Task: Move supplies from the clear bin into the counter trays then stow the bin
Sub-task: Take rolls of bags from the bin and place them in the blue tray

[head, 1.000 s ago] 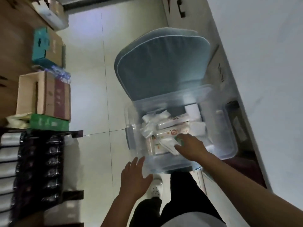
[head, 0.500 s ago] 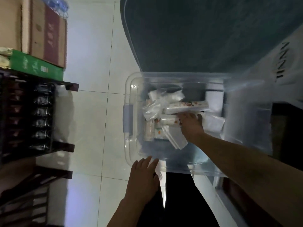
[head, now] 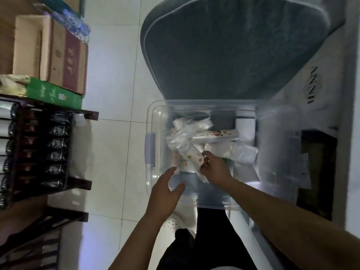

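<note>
Since half a second ago the right hand (head: pixel 216 168) has closed its fingers on a plastic-wrapped tube (head: pixel 191 156) and tipped it up out of the pile, while the left hand (head: pixel 165 191) has come forward, open and empty, over the near rim of the clear bin (head: pixel 150 145). Other supplies (head: pixel 214 134) (more tubes and loose packets) lie deeper in the bin, which sits low beside the tiled floor (head: pixel 111 133). To do this well, lift slowly so the slack wrapper does not snag, and steady the bin with the free hand.
</note>
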Demonstrator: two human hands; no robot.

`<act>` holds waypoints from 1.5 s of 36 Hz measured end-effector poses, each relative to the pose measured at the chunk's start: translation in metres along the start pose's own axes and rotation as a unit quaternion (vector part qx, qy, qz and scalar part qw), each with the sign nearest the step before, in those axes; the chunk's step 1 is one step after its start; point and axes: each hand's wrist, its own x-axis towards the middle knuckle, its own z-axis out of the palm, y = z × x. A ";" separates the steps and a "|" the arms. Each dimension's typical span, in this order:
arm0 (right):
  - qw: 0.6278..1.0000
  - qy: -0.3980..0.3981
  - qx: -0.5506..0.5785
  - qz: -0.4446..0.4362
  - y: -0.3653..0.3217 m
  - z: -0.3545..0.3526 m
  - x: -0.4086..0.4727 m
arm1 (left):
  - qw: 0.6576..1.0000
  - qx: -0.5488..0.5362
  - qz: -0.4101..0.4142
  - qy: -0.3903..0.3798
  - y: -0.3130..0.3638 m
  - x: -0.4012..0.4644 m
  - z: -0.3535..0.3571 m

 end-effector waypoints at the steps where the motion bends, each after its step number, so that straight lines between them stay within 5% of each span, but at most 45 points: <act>1: 0.997 -0.013 0.072 -0.001 -0.010 -0.003 -0.013 | 0.999 -0.032 -0.007 0.007 0.007 0.000 0.000; 9: 0.896 -0.139 0.420 0.043 -0.059 -0.030 -0.096 | 0.976 -0.209 0.006 -0.069 0.038 -0.008 -0.010; 15: 0.900 -0.127 0.417 0.024 -0.077 -0.043 -0.129 | 0.954 -0.249 0.007 -0.169 0.040 -0.022 -0.027; 20: 0.908 -0.115 0.401 0.042 -0.084 -0.045 -0.145 | 0.939 -0.294 -0.021 -0.175 0.034 -0.033 -0.033; 23: 0.935 -0.096 0.335 0.065 -0.077 -0.050 -0.140 | 0.944 -0.293 -0.037 -0.145 0.029 -0.039 -0.035; 27: 0.979 0.061 0.169 0.094 -0.055 -0.050 -0.102 | 0.944 -0.311 -0.054 -0.096 0.013 -0.045 -0.034; 32: 0.994 0.070 -0.013 0.078 -0.038 -0.043 -0.029 | 0.929 -0.356 -0.086 -0.058 -0.012 -0.047 -0.030; 39: 0.921 0.012 -0.387 0.047 0.009 -0.038 0.062 | 0.910 -0.398 -0.116 -0.013 -0.033 -0.038 -0.022; 54: 0.867 0.044 -0.497 -0.002 0.012 -0.034 0.114 | 0.902 -0.414 -0.126 -0.002 -0.036 -0.016 -0.029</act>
